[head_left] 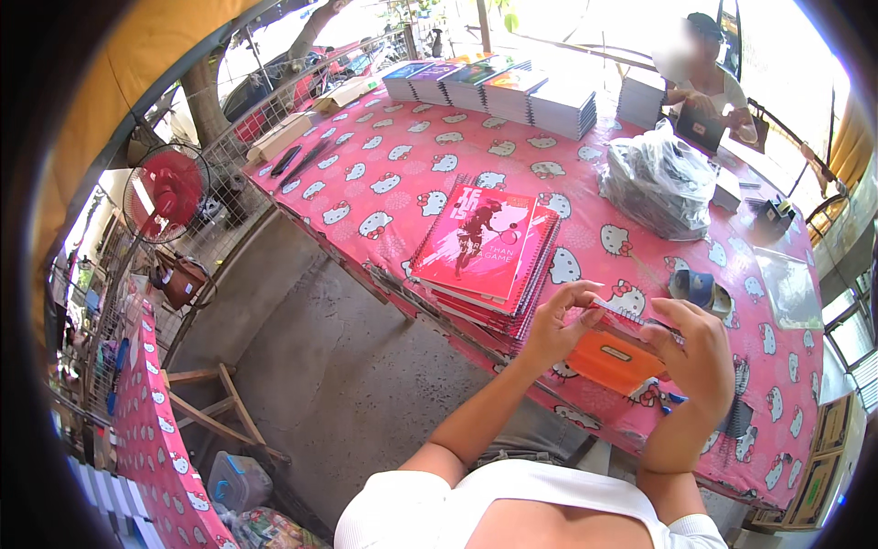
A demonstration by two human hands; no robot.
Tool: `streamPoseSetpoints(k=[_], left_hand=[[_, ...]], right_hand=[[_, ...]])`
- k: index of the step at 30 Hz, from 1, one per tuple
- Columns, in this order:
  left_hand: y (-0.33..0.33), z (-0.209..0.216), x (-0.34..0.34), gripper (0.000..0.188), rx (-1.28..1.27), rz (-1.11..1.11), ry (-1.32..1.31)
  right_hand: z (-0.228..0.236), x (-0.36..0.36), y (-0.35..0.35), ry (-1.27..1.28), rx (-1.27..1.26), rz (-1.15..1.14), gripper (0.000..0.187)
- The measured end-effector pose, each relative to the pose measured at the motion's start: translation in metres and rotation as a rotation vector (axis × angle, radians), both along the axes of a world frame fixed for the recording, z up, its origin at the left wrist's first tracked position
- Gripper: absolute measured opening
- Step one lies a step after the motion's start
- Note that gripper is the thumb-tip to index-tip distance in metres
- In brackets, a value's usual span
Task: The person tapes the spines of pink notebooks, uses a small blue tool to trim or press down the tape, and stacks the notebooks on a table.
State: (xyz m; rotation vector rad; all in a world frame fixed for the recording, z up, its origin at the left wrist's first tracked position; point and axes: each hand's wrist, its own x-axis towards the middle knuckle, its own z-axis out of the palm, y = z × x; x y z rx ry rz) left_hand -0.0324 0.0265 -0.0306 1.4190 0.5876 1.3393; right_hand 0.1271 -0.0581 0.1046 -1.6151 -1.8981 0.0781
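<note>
Between my two hands stands an orange spiral notebook [608, 361], tilted up with its wire-bound edge on top. My left hand [560, 325] pinches the left end of that edge. At the right end, the curled fingers of my right hand [702, 357] grip the same notebook. Just left of it lies a stack of pink-red spiral notebooks [480, 242], the top cover showing a dark tennis player. Beyond my right hand rests a roll of tape in a blue holder [697, 289]. A blue-handled tool [672, 401] is partly hidden below my right wrist.
A pink patterned cloth covers the table [366, 197]. Several book stacks [494, 91] line its far edge. A plastic bag [658, 178] sits at the right, near a seated person [709, 87] handling a dark notebook. A red fan [169, 192] and wooden frame [224, 412] stand left.
</note>
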Motion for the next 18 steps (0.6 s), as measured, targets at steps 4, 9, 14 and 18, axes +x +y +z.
streamPoseSetpoints(k=[4,9,14,18], left_hand=[[0.004,-0.007,-0.004,0.026,0.158,0.058,0.091],[0.003,-0.003,-0.006,0.031,-0.056,-0.026,0.02],[0.003,0.0,-0.008,0.026,-0.087,-0.001,-0.02],[-0.001,0.003,-0.002,0.026,-0.07,-0.006,-0.027]], right_hand=[[-0.009,-0.012,0.033,-0.324,-0.311,0.144,0.038],[-0.003,-0.011,0.029,-0.275,-0.267,0.146,0.037],[-0.022,-0.009,0.051,-0.444,-0.414,0.198,0.036],[-0.007,-0.009,0.035,-0.333,-0.372,0.19,0.044]])
